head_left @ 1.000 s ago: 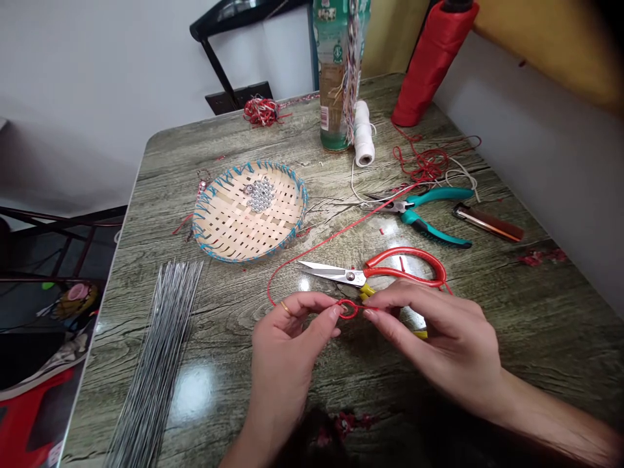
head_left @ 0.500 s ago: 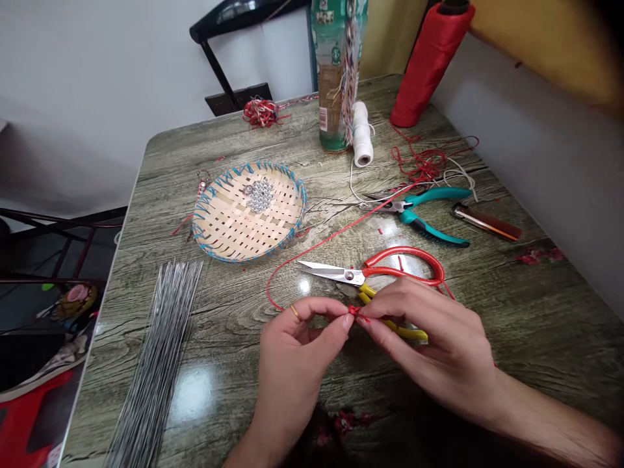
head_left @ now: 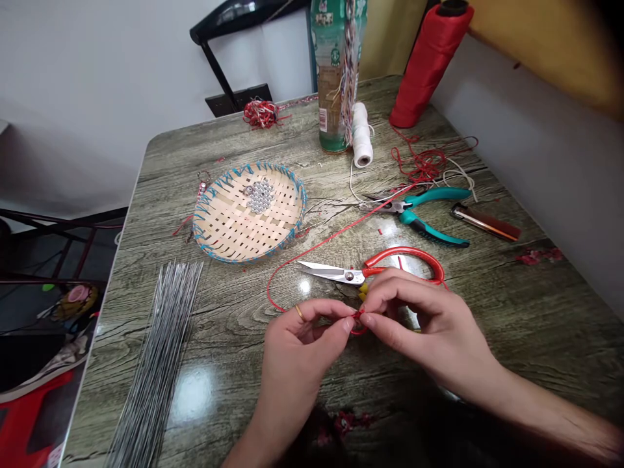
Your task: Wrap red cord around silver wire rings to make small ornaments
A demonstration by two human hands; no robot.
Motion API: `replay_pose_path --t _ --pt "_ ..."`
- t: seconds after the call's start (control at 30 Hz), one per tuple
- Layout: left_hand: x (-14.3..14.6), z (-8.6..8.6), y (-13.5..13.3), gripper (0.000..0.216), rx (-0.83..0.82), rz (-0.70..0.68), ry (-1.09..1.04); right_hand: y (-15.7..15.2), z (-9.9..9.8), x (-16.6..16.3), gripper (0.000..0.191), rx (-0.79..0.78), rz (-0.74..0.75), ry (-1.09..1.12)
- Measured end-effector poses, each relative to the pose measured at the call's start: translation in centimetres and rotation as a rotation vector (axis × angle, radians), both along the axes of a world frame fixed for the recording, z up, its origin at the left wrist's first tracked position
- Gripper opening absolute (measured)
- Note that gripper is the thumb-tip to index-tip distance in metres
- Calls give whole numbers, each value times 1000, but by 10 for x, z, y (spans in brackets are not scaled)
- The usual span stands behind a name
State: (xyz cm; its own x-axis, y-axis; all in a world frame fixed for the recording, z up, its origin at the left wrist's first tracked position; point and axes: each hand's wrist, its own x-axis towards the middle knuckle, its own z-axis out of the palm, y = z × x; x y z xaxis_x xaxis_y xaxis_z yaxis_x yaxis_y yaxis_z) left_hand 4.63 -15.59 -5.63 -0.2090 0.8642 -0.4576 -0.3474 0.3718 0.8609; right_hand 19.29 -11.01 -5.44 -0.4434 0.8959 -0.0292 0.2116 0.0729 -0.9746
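Note:
Thumb and forefinger of my left hand (head_left: pixel 305 351) pinch a small knotted bit of red cord (head_left: pixel 359 314). From the other side my right hand (head_left: pixel 433 325) pinches the same cord, its fingertips almost touching the left ones. A small red loop hangs just below the fingertips. The cord's long strand (head_left: pixel 324 240) runs from behind my left hand up to a red tangle (head_left: pixel 429 164). Scissors with red handles (head_left: pixel 349 275) lie right behind my hands. Under my right hand a yellow-handled tool (head_left: pixel 363 290) is mostly hidden.
Teal-handled pliers (head_left: pixel 414 214) and a brown lighter-like object (head_left: pixel 485 222) lie at the right. A woven basket (head_left: pixel 248 227) holds small metallic pieces. Thin metal wires (head_left: pixel 160 364) lie left. Behind stand a bottle (head_left: pixel 331 78), a white string spool (head_left: pixel 361 136) and a red thread spool (head_left: pixel 431 65).
My right hand has shifted and turned slightly, covering more of the yellow-handled tool. A small red loop now shows below the fingertips. My left hand has moved slightly right.

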Motion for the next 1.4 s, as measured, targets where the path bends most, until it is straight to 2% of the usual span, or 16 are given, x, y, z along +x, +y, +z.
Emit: replay_pose_path --t 0.13,0.23,0.43,0.67,0.83,1.03,1.13,1.3,1.4 --pt "-1 0 0 17 13 -16 -13 5 -1 0 9 -345 52 176" --pt "0 1 0 16 10 -11 -1 8 -2 1 12 -444 46 197" --pt "0 2 -1 15 -11 -17 25 6 -3 2 11 -433 17 171" --pt "1 3 0 17 -24 -54 77 3 -3 -1 7 -310 -34 130" --pt "0 1 0 13 -48 -29 61 2 -2 -2 5 -244 -71 123" --pt "-1 1 1 14 -34 20 18 0 2 1 7 -132 1 36" --pt "-1 2 1 14 -30 34 25 3 2 3 9 -195 38 27" --pt "-1 3 1 15 -21 20 11 8 1 3 13 -405 62 88" --pt "-1 4 0 16 -10 8 23 9 0 2 15 -444 108 68"
